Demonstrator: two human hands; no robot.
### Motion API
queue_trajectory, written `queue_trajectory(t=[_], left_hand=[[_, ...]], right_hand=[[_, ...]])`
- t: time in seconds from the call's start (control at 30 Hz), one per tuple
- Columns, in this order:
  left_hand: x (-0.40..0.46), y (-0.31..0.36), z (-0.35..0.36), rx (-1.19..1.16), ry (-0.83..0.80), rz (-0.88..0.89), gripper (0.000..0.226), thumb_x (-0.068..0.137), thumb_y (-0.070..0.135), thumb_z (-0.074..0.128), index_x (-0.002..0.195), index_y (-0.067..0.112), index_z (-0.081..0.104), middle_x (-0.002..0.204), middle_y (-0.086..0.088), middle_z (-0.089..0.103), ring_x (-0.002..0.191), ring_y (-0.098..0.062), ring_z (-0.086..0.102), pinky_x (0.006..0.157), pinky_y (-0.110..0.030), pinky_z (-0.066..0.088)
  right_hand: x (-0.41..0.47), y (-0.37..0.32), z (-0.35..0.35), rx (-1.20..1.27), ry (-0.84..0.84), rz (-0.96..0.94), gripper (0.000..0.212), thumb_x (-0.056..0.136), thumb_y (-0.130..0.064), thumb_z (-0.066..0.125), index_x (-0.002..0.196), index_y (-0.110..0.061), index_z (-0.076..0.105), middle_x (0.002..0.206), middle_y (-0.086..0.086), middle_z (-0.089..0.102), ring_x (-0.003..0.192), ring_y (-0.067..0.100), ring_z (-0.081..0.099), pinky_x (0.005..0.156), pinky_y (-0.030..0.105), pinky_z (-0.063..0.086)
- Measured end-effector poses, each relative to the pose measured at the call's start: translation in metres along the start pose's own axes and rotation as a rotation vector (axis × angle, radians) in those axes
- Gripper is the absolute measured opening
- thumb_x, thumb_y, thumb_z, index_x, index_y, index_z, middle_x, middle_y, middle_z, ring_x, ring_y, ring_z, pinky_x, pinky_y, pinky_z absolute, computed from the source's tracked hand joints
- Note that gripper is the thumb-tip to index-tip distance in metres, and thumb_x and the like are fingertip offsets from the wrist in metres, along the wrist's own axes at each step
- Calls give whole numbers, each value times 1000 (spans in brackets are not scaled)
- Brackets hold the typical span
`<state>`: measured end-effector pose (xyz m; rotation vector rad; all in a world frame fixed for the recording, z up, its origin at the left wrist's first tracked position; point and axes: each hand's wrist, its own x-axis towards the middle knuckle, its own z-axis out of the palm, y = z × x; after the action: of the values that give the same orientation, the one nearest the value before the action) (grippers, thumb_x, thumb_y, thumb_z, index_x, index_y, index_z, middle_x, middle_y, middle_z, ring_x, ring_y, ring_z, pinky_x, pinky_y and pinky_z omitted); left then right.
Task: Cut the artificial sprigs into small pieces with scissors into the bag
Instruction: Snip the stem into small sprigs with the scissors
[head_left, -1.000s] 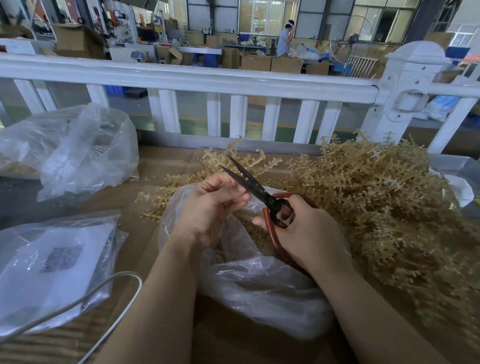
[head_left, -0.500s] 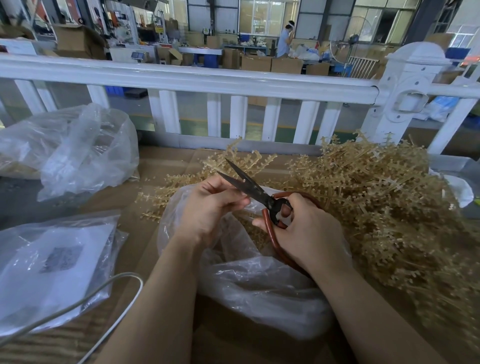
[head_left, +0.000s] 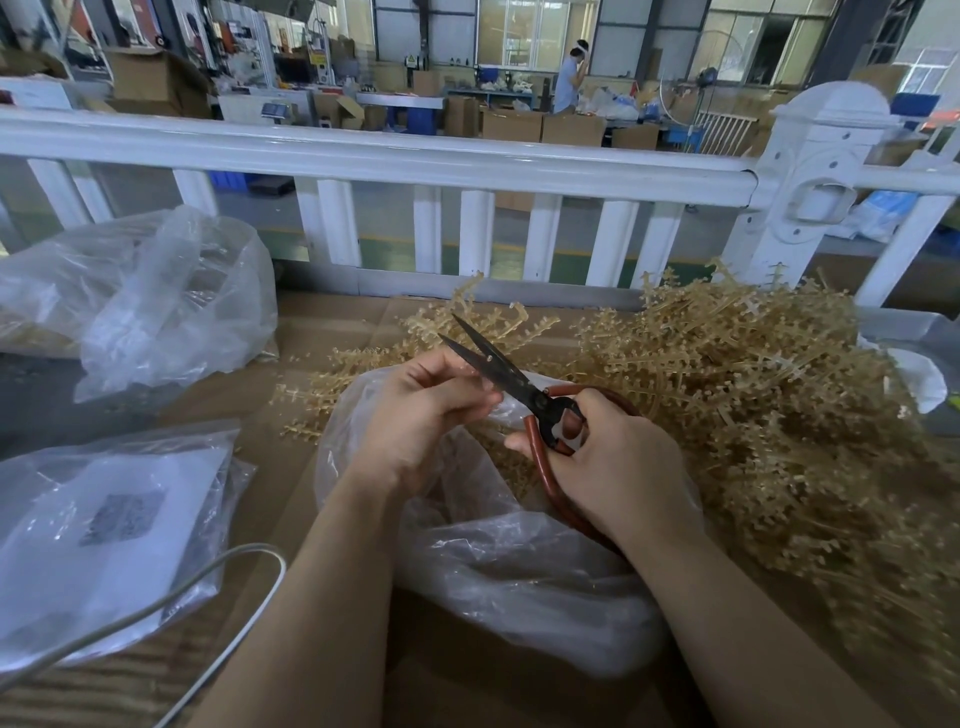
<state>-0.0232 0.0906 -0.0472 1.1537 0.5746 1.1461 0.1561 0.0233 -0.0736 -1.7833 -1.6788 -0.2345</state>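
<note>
Brown cardboard (head_left: 332, 332) is spread before a white railing (head_left: 363, 156). Red-handled scissors with dark, parted blades (head_left: 498, 371) are gripped by the right hand (head_left: 618, 462). Something small, unidentifiable, is pinched by the left hand (head_left: 421, 410) above a clear plastic bag (head_left: 519, 571). Tan artificial sprigs (head_left: 753, 395) are heaped just right.

Tan sprigs (head_left: 753, 415), scissors (head_left: 524, 395) with dark blades (reddish-brown handles), clear bag (head_left: 519, 571), white railing (head_left: 415, 156), brown counter (head_left: 322, 332).

Two bare forearms, no sleeves, left hand (head_left: 415, 415), right hand (head_left: 618, 462), no gloves
</note>
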Motion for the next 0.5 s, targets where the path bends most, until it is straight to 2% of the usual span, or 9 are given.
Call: queue_trajectory(t=[0.13, 0.27, 0.4, 0.5], left_hand=[[3, 1, -4, -154, 5, -51, 17, 75, 12, 63, 91, 7, 61, 89, -10, 65, 83, -19, 64, 84, -31, 53], [1, 2, -6, -203, 19, -85, 11, 84, 22, 69, 83, 12, 64, 78, -2, 67, 74, -13, 65, 73, -24, 55], [0, 2, -5, -223, 16, -77, 15, 83, 24, 63, 88, 10, 68, 77, 0, 70, 70, -8, 66, 70, -21, 57], [-1, 2, -6, -233, -11, -73, 11, 77, 19, 67, 80, 12, 75, 74, 1, 70, 66, -6, 66, 69, -20, 58]], right_hand=[[-1, 1, 1, 2, 8, -5, 72, 73, -101, 27, 82, -33, 49, 65, -19, 59, 53, 0, 55, 47, 19, 44], [0, 2, 1, 9, 20, -8, 72, 75, -100, 28, 83, -32, 52, 65, -19, 59, 52, -1, 51, 46, 14, 36], [0, 3, 1, 25, 21, -15, 76, 75, -100, 28, 85, -29, 55, 64, -17, 61, 54, 3, 59, 48, 23, 50], [-1, 2, -1, 43, 8, -31, 78, 76, -98, 30, 90, -28, 60, 66, -16, 64, 58, 4, 63, 52, 29, 55]])
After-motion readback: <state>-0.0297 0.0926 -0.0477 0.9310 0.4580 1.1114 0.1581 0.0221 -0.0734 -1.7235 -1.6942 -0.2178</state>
